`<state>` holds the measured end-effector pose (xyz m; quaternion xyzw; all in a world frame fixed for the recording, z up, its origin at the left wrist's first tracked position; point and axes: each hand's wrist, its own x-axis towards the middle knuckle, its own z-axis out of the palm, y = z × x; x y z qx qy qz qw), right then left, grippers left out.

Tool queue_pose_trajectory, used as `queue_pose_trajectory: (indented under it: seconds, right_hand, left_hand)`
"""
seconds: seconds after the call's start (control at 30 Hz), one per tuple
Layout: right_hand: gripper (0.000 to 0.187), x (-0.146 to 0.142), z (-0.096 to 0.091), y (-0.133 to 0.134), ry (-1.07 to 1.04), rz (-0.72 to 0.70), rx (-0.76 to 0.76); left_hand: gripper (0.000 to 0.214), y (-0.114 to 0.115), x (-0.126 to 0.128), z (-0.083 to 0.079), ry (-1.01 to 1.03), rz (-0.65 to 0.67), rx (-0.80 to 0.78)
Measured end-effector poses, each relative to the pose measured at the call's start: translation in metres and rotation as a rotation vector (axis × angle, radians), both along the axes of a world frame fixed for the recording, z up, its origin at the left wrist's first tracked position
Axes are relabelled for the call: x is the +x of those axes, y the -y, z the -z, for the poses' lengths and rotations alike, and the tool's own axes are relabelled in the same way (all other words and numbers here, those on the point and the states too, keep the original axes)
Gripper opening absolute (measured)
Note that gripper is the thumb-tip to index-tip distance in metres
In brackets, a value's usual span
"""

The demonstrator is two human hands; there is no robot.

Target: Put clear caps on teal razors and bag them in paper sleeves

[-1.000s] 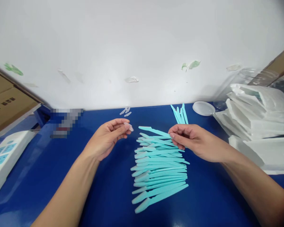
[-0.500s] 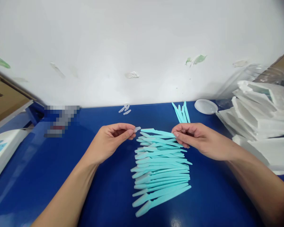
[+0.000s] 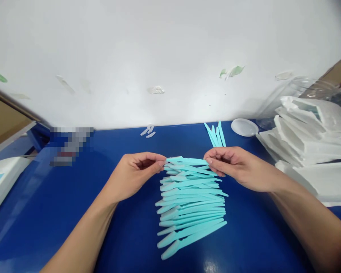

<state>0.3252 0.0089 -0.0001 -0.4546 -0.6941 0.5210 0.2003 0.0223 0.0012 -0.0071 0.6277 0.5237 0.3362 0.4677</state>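
Observation:
A turquoise eyebrow razor [image 3: 193, 161] lies level between my hands, above the far end of a row. My right hand [image 3: 230, 163] pinches its handle end. My left hand [image 3: 143, 170] is closed at the blade end, thumb and forefinger pinching a small clear blade cap [image 3: 172, 158] that appears to sit over the blade. Below them, several turquoise razors [image 3: 193, 208] with pale caps over their blade ends lie side by side in a column, handles to the right.
Several loose clear caps [image 3: 150, 134] lie near the wall. Behind my right hand are several more turquoise razors [image 3: 216, 134] and a shallow white dish [image 3: 244, 127]. White padded pouches [image 3: 312, 140] are piled at right. At left stands a white device with blue buttons [image 3: 5, 176].
My left hand has moved slightly right and brought the clear cap from beside the razor onto its blade end. My right hand keeps hold of the handle. The view has shifted slightly.

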Motion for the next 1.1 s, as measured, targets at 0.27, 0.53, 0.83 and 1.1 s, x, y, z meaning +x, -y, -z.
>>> queue_pose_trajectory:
  seconds: [0.27, 0.53, 0.83, 1.1]
  right_hand:
    - [0.034, 0.001, -0.001, 0.000, -0.009, 0.005, -0.001]
    - [0.033, 0.005, 0.002, -0.001, -0.006, 0.024, 0.003]
    - [0.031, -0.004, 0.000, 0.003, 0.005, 0.003, 0.000]
    - [0.028, -0.015, 0.004, 0.011, 0.202, -0.096, 0.280]
  left_hand:
    - [0.032, 0.001, -0.001, -0.005, -0.012, -0.035, -0.013]
    - [0.024, 0.000, -0.007, -0.009, -0.029, -0.034, 0.022]
    - [0.026, 0.004, 0.008, -0.003, -0.027, 0.047, -0.021]
    - [0.016, 0.010, 0.007, -0.009, -0.302, 0.180, 0.130]
